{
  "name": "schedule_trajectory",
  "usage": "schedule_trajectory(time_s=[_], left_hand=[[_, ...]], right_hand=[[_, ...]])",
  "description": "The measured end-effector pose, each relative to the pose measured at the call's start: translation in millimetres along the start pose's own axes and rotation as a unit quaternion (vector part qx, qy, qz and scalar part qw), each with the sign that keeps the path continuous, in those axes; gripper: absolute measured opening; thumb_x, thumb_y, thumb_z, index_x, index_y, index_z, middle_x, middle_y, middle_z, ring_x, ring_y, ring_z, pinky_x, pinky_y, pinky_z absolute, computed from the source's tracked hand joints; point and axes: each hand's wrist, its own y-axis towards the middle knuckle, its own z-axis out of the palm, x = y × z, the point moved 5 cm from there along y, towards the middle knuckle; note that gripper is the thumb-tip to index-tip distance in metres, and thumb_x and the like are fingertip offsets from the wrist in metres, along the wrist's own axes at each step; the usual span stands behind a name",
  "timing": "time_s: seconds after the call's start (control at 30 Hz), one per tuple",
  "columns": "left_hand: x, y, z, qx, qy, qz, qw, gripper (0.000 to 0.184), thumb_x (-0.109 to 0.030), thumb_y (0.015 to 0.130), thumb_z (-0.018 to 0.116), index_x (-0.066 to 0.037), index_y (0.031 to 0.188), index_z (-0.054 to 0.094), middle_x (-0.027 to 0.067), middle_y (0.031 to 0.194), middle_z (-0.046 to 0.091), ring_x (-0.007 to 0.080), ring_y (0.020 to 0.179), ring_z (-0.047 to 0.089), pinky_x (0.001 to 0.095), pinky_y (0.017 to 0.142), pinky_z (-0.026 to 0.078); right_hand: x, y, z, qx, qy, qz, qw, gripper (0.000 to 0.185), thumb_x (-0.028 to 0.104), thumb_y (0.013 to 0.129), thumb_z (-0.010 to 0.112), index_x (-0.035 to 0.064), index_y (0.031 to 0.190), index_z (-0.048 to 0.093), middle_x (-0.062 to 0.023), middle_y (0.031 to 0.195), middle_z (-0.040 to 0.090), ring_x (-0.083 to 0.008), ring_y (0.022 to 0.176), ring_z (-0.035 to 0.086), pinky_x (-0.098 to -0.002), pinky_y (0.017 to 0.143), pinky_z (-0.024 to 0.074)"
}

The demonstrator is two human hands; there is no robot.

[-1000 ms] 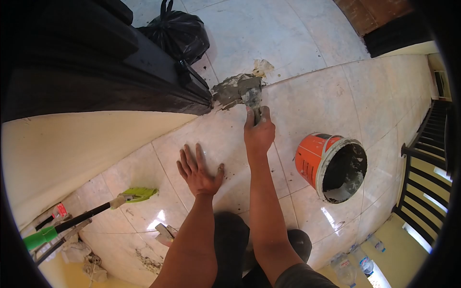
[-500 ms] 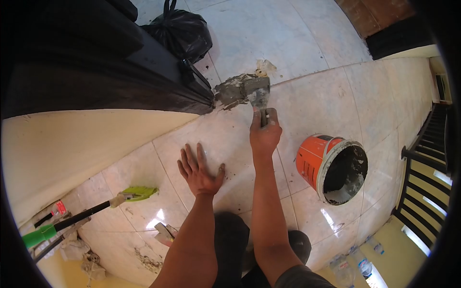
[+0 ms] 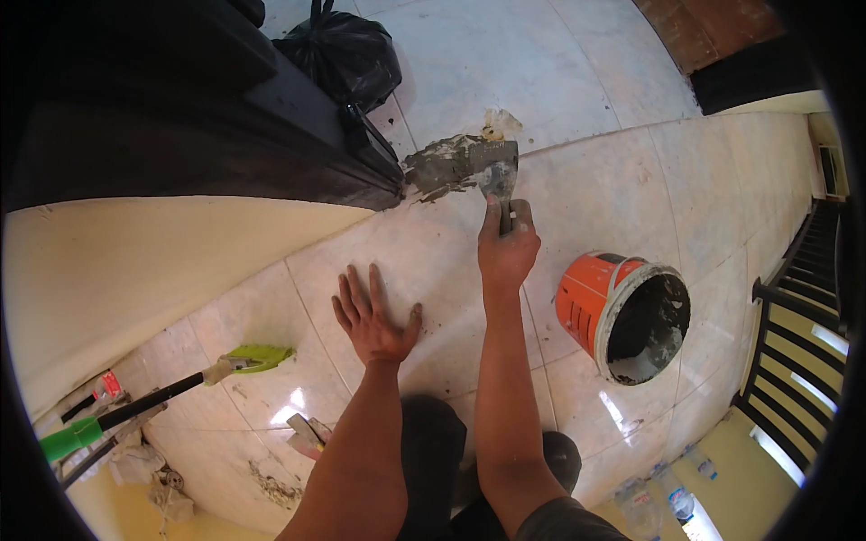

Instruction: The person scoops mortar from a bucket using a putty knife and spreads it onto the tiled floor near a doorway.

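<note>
My right hand (image 3: 509, 248) is closed around the handle of a putty knife (image 3: 498, 171), whose wide blade lies at the right end of a grey mortar patch (image 3: 442, 167) on the tiled floor. Just above the blade is a small yellowish broken spot (image 3: 502, 124). My left hand (image 3: 372, 325) rests flat on a tile with its fingers spread, holding nothing. To the right, an orange bucket (image 3: 582, 302) leans with its opening towards me, grey mortar coating its inside.
A black plastic bag (image 3: 347, 63) sits beside the dark door frame (image 3: 298, 135). At left lie a green brush (image 3: 260, 358) and a trowel (image 3: 307, 435). Plastic bottles (image 3: 677, 496) and a black railing (image 3: 794, 352) are at right.
My right hand has moved the putty knife to the right along the mortar patch, uncovering more of its grey surface. My left hand stays flat on the tile.
</note>
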Motion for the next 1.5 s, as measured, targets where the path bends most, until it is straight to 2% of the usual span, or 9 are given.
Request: schedule_trajectory(time_s=[0.17,0.27,0.33,0.53,0.83,1.03,1.13,1.23,1.5], left_hand=[[0,0,1,0.009,0.003,-0.008,1.0,0.109,-0.056,0.086,0.077,-0.017,0.177,0.031,0.0213,0.184,0.021,0.044,0.17,0.017,0.0622,0.137,0.008],[1,0,1,0.009,0.0,-0.008,1.0,0.109,-0.056,0.086,0.077,-0.017,0.177,0.032,0.0213,0.184,0.021,0.0441,0.17,0.017,0.0626,0.137,0.008],[2,0,1,0.008,-0.001,-0.009,1.0,0.109,-0.057,0.085,0.077,-0.017,0.177,0.032,0.0213,0.184,0.021,0.0441,0.17,0.017,0.0628,0.137,0.008],[1,0,1,0.004,-0.001,-0.002,1.0,0.11,-0.058,0.086,0.076,-0.017,0.177,0.031,0.0214,0.184,0.021,0.0443,0.17,0.016,0.0632,0.136,0.008],[2,1,2,0.011,0.003,-0.007,1.0,0.11,-0.059,0.086,0.076,-0.017,0.177,0.031,0.0212,0.184,0.021,0.0439,0.171,0.015,0.0627,0.137,0.008],[0,1,1,0.008,0.002,-0.009,1.0,0.109,-0.057,0.086,0.077,-0.017,0.177,0.032,0.0209,0.184,0.021,0.0434,0.171,0.016,0.0622,0.137,0.008],[0,0,-1,0.003,-0.001,-0.006,1.0,0.109,-0.056,0.086,0.078,-0.017,0.177,0.032,0.0209,0.184,0.022,0.043,0.171,0.017,0.0621,0.137,0.008],[1,1,0,0.006,0.0,-0.009,1.0,0.109,-0.056,0.086,0.078,-0.017,0.177,0.032,0.0211,0.184,0.022,0.043,0.171,0.016,0.0622,0.137,0.008],[0,1,-2,0.002,-0.013,-0.004,1.0,0.109,-0.055,0.086,0.078,-0.017,0.177,0.032,0.022,0.183,0.022,0.0448,0.17,0.017,0.0629,0.136,0.009]], right_hand=[[-7,10,11,-0.048,-0.008,-0.025,0.998,0.017,0.018,0.105,0.073,0.0073,0.104,0.059,-0.0191,0.08,0.074,-0.0458,0.074,0.071,-0.0535,0.067,0.0538],[-6,7,17,-0.044,0.034,-0.086,0.995,0.015,0.007,0.104,0.07,0.0058,0.115,0.06,-0.0222,0.095,0.07,-0.0467,0.088,0.069,-0.0539,0.075,0.0542],[7,-6,16,-0.043,-0.034,-0.111,0.992,0.029,0.001,0.102,0.068,0.0059,0.13,0.063,-0.0224,0.109,0.065,-0.0457,0.099,0.065,-0.0525,0.082,0.0545],[5,-31,17,-0.026,-0.137,-0.175,0.975,0.071,-0.005,0.092,0.071,0.0191,0.157,0.063,-0.0156,0.121,0.063,-0.0375,0.108,0.061,-0.0494,0.098,0.0526],[-14,-33,36,0.005,-0.255,-0.24,0.937,0.085,-0.003,0.085,0.077,0.027,0.162,0.061,-0.0149,0.133,0.057,-0.0369,0.122,0.054,-0.0519,0.106,0.0445],[-17,-40,28,0.054,-0.322,-0.265,0.907,0.073,0.003,0.093,0.065,0.0227,0.163,0.061,-0.0169,0.134,0.058,-0.0363,0.118,0.053,-0.0488,0.104,0.0432],[-21,-47,22,0.071,-0.348,-0.259,0.898,0.075,0.002,0.091,0.068,0.0227,0.163,0.06,-0.0168,0.135,0.058,-0.036,0.117,0.052,-0.0488,0.104,0.0426],[-29,-55,16,0.093,-0.35,-0.245,0.899,0.09,-0.001,0.084,0.078,0.0274,0.167,0.056,-0.0181,0.139,0.055,-0.038,0.125,0.051,-0.0509,0.106,0.041],[-27,-67,3,0.047,-0.276,-0.209,0.937,0.091,-0.005,0.083,0.076,0.0234,0.167,0.056,-0.0164,0.138,0.055,-0.037,0.122,0.051,-0.0529,0.104,0.042]])
